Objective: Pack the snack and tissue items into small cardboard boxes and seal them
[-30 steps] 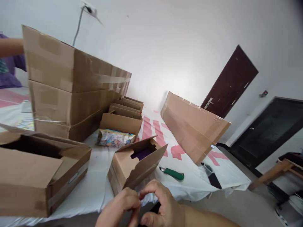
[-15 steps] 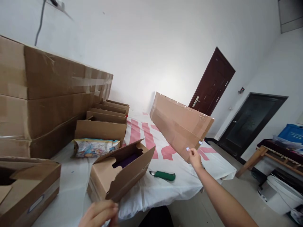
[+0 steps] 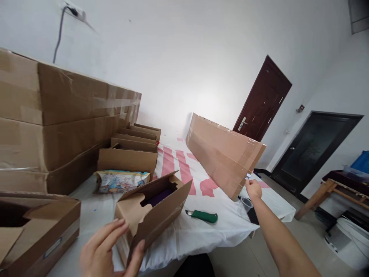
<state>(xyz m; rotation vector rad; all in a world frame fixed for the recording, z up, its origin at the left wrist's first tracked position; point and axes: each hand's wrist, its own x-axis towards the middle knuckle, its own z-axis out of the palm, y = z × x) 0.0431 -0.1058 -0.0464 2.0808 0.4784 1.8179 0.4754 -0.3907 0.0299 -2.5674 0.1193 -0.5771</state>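
My left hand (image 3: pixel 106 250) is open, with fingers and thumb on either side of the near corner of a small open cardboard box (image 3: pixel 152 209) that has something purple inside. My right hand (image 3: pixel 253 188) reaches far out to the corner of a long flat cardboard box (image 3: pixel 223 154) and pinches a small white piece (image 3: pixel 248 176) against it. A green-handled cutter (image 3: pixel 203 216) lies on the white sheet between the two boxes.
Large taped cartons (image 3: pixel 66 123) are stacked at the left, with a row of open small boxes (image 3: pixel 132 148) and a printed packet (image 3: pixel 121 181) beside them. Another open box (image 3: pixel 37 231) sits near left. A tape roll (image 3: pixel 245 203), two doors and a wooden bench (image 3: pixel 331 192) are at the right.
My hands were together at the near edge. The right hand then reached out to the long box's corner with the white piece, and the left hand came up to the small open box.
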